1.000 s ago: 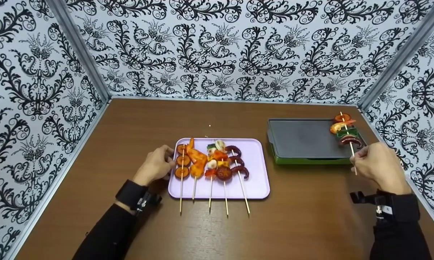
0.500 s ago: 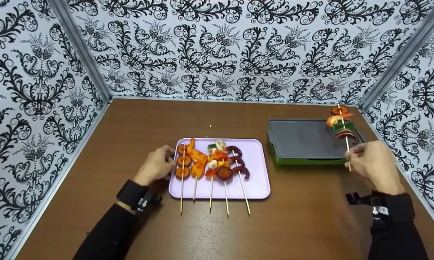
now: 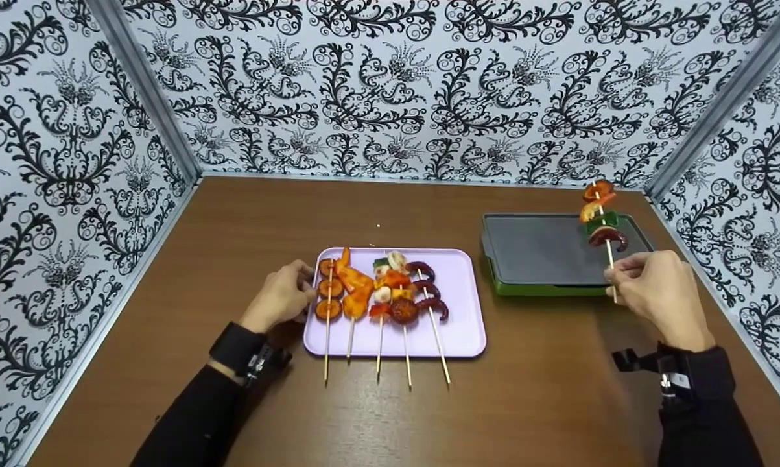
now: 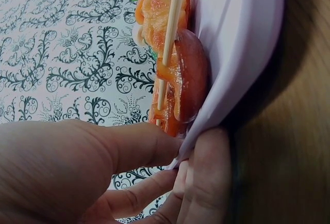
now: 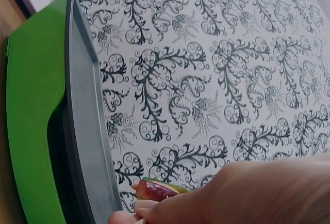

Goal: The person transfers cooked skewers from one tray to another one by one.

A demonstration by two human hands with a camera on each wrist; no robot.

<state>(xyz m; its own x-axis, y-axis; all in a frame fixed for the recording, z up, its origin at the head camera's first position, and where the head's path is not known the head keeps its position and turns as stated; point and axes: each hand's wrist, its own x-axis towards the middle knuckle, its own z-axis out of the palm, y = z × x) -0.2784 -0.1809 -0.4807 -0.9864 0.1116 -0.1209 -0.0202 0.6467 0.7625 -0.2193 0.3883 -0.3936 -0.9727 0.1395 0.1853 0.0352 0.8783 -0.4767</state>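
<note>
My right hand point(image 3: 662, 292) pinches the lower stick of a skewer point(image 3: 601, 214) by thumb and fingers. That skewer carries a round brown-orange slice, an orange piece, a green piece and a dark red curled tentacle, and stands tilted up above the grill plate's right part. Beneath it is the green grill point(image 3: 545, 250) with a flat grey plate. At the left edge of the lilac tray point(image 3: 461, 324), my left hand point(image 3: 279, 295) grips the rim, thumb above and fingers below in the left wrist view. Several skewers lie side by side on the tray, among them a round-slice skewer point(image 3: 328, 288) and a tentacle skewer point(image 3: 426, 292).
The brown wooden table point(image 3: 390, 415) is bounded by patterned walls point(image 3: 390, 84) at the back and sides. Stick ends of the tray's skewers overhang its front edge. Brown table surface separates the tray from the grill.
My right hand has moved left with the skewer, from the grill's right edge to over its plate, and the skewer's tip is higher. The left hand keeps its place on the tray.
</note>
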